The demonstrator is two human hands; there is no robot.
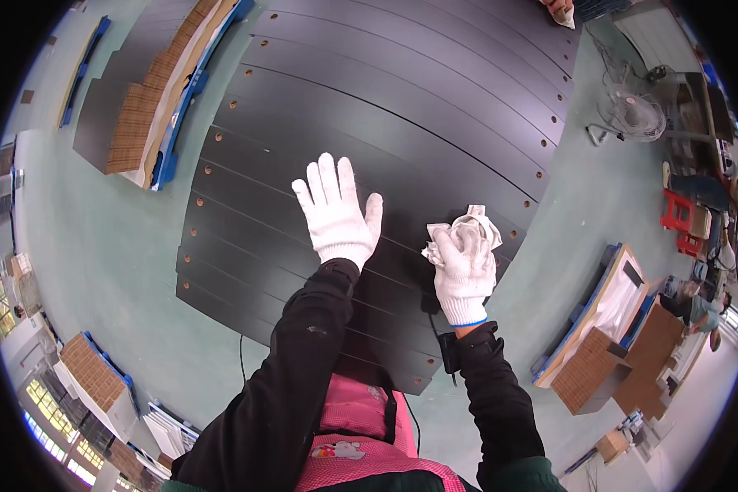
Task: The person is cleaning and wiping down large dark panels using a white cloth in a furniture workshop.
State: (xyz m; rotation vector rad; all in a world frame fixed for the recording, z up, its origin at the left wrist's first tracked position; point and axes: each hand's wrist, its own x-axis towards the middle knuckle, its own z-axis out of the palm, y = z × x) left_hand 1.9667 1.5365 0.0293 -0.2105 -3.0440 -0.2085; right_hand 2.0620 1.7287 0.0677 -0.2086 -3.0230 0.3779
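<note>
Dark grey flat panels (295, 115) lie side by side in front of me, with round brown-edged holes near their ends. My left hand (338, 211), in a white knit glove, rests flat on the panels with its fingers spread and nothing in it. To its right, my right hand (466, 266), also gloved in white, is closed over a crumpled whitish cloth (485, 227) near the panels' right edge. The glove and folds hide part of the cloth. Below the right wrist a small black box (448, 353) with a cable shows beside the sleeve.
At the far right corner of the panels another person's hand (559, 10) holds something white. A stack of boards on a blue pallet (168, 148) stands at left. A floor fan (631, 115), red stools (676, 211) and another pallet stack (590, 344) are at right.
</note>
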